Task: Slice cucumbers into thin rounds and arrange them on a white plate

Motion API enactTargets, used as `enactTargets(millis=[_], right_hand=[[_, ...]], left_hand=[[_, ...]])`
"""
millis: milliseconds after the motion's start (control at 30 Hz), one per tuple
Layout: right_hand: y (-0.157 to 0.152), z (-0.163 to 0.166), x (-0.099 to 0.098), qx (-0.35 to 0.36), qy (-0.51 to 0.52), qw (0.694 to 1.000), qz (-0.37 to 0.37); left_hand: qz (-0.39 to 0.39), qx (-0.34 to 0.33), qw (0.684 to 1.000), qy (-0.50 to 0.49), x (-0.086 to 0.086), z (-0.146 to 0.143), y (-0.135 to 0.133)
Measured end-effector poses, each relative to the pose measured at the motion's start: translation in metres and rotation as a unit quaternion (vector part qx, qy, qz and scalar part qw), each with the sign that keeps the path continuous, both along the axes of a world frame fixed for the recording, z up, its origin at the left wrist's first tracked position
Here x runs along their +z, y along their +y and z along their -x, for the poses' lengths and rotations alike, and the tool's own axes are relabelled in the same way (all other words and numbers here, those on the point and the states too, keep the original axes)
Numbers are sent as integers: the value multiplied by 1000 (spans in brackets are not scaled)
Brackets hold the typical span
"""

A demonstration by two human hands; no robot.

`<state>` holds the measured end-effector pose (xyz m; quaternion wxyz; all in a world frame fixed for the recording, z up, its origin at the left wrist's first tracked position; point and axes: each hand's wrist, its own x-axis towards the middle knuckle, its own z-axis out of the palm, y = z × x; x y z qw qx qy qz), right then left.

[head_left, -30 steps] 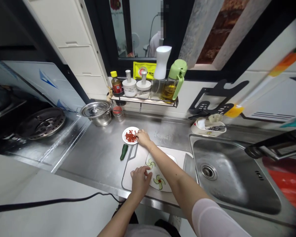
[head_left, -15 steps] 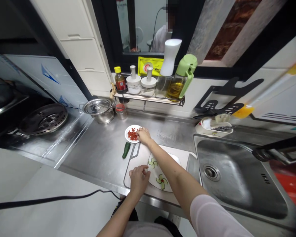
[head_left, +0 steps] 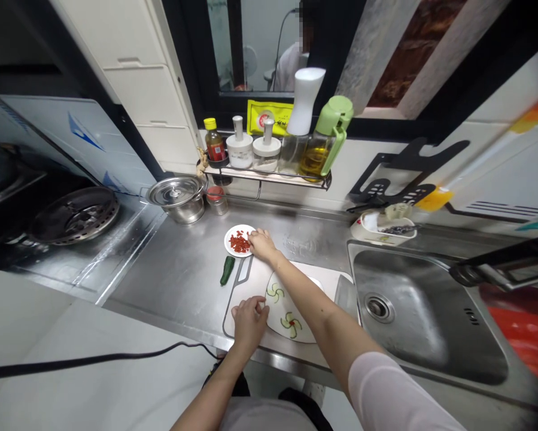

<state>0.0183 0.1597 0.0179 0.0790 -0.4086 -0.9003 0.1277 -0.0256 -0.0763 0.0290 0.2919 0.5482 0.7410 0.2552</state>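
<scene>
The right hand reaches across to the small white dish of red bits at the back of the bench. Its fingers are pinched close together at the edge of the red pile, but it is too small to tell if a bit is between them yet. The left hand rests on the near left part of the white cutting board, fingers curled loosely and holding nothing, right beside the white plate. On that plate lie two little cucumber flowers; the nearer one seems to have a red dot in its middle, and the farther one looks bare. To do this step well, it is best to pick up just one red bit with the fingertips, not a bunch, so it fits neatly in the middle of a flower. The left hand should keep the board steady and stay off the thin green slices, because they look easy to push out of place. The arm crosses right above the plate, so it should be lifted a little on the way back. A dark green cucumber end lies on the bench just left of the board, near the dish.
</scene>
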Motion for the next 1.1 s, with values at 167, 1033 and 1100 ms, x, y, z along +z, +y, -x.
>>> enactTargets(millis=[167,1033,1100], right_hand=[[-2,-2,0,-40,54,997,40],[-125,-91,52,-114,536,760,349],[-128,-97,52,-115,524,770,344]], left_hand=[[-4,7,1000,-3,1,2,-2],[-56,76,880,-466,43,-4,58],[-56,73,880,-467,43,-6,58]])
